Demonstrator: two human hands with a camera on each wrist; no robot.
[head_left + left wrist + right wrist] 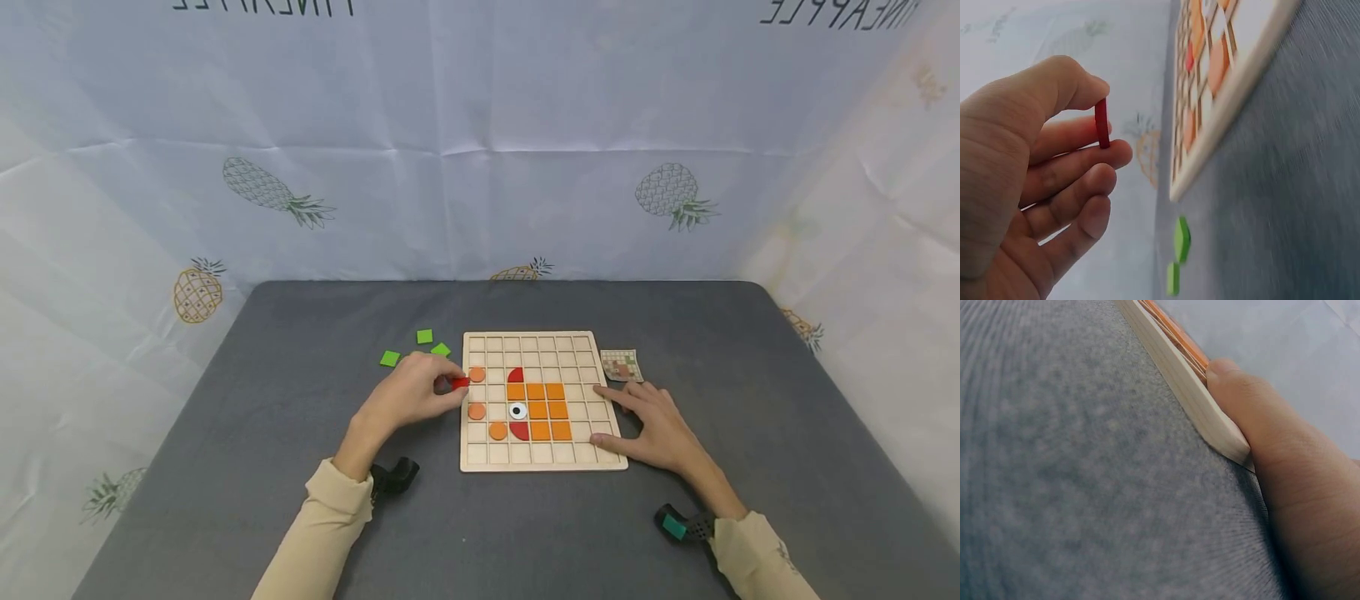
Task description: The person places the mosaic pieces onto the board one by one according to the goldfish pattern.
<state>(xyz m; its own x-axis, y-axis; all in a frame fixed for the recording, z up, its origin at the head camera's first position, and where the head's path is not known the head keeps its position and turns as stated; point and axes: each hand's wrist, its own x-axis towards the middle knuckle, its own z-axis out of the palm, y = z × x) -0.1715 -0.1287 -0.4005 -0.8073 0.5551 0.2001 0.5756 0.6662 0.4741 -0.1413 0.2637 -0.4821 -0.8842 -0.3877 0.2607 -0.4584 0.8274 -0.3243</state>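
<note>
My left hand [420, 387] pinches a thin red tile [1102, 124] between thumb and fingers, over the left edge of the wooden grid board [543, 460]. Along the board's right side lies my right hand [660, 425], its thumb [1225, 375] and a straight finger resting on the rim and outer squares. Set in the grid are a block of orange squares [537, 409], a round eye tile [517, 410], an upper red quarter-round tile [516, 375] and a lower red quarter-round tile [519, 430]. Orange discs [477, 411] sit in the left columns.
Several green tiles [390, 358] lie on the grey table [315, 333] beyond my left hand. A small printed card [621, 365] with a grid picture lies against the board's upper right side. A pineapple-print curtain [465, 208] hangs behind the table.
</note>
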